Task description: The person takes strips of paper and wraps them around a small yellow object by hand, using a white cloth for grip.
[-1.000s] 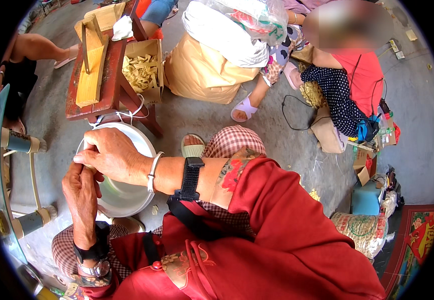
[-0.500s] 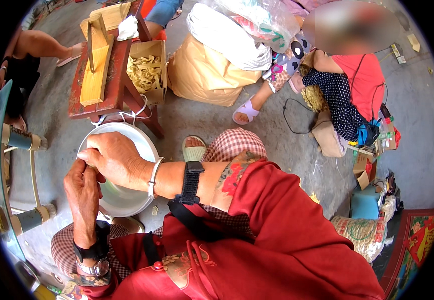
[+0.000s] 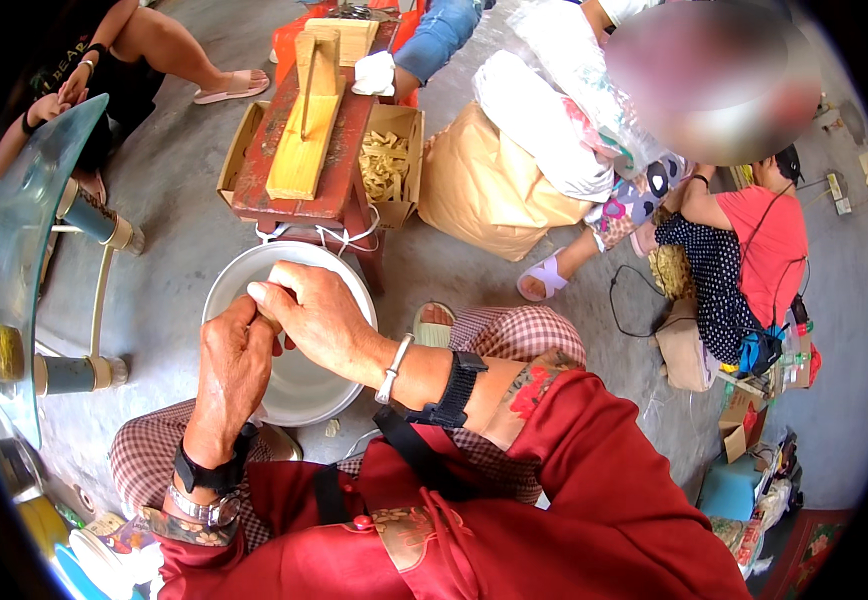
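Over the bowl [image 3: 299, 385], both hands meet on a pale stick [image 3: 280, 277]. The right hand [image 3: 319, 315] closes its fingers around the stick; the left hand [image 3: 234, 365] pinches it from below. Only the stick's tip shows, pointing away from the person toward the red bench [image 3: 304, 165] just beyond the bowl; its long axis runs roughly up-and-away.

bowl [image 3: 304, 390]: glossy metal | bench [image 3: 299, 150]: worn painted wood | box [image 3: 394, 160]: matt cardboard
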Demonstrator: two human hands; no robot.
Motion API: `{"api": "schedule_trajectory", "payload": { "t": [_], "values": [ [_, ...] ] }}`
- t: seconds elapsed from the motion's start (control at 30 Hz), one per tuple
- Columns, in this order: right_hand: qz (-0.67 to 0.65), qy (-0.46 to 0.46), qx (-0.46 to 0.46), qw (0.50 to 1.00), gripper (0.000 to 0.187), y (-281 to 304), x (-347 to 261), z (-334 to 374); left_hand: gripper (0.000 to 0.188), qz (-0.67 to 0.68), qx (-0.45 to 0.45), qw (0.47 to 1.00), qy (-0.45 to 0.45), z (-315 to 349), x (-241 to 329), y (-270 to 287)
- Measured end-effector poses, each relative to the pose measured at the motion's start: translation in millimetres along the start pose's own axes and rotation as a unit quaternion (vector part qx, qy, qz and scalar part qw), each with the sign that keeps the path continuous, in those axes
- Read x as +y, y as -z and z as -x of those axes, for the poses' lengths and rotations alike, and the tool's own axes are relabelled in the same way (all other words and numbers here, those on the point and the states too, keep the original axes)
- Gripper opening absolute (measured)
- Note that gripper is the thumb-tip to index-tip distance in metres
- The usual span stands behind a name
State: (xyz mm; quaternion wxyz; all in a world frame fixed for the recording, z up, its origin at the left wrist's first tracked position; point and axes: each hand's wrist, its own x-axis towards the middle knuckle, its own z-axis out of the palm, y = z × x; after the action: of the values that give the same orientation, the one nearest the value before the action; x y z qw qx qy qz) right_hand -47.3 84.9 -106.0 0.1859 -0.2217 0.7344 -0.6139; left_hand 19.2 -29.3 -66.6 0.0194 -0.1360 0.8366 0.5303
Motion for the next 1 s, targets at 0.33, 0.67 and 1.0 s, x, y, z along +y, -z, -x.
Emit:
{"api": "schedule_trajectory", "payload": {
  "t": [0.33,0.67,1.0],
  "values": [
    [0.101,0.051,0.030,0.993,0.033,-2,-3,2,0.022,0.012,0.023,0.999,-0.020,0,-9,-1],
    [0.063,0.033,0.007,0.997,0.036,0,-2,1,0.021,0.040,0.038,0.998,-0.037,-1,-11,-4],
    [0.075,0.029,-0.006,0.997,0.034,3,-8,3,0.019,0.059,0.015,0.998,-0.018,-1,-5,-2]
  ]
}}
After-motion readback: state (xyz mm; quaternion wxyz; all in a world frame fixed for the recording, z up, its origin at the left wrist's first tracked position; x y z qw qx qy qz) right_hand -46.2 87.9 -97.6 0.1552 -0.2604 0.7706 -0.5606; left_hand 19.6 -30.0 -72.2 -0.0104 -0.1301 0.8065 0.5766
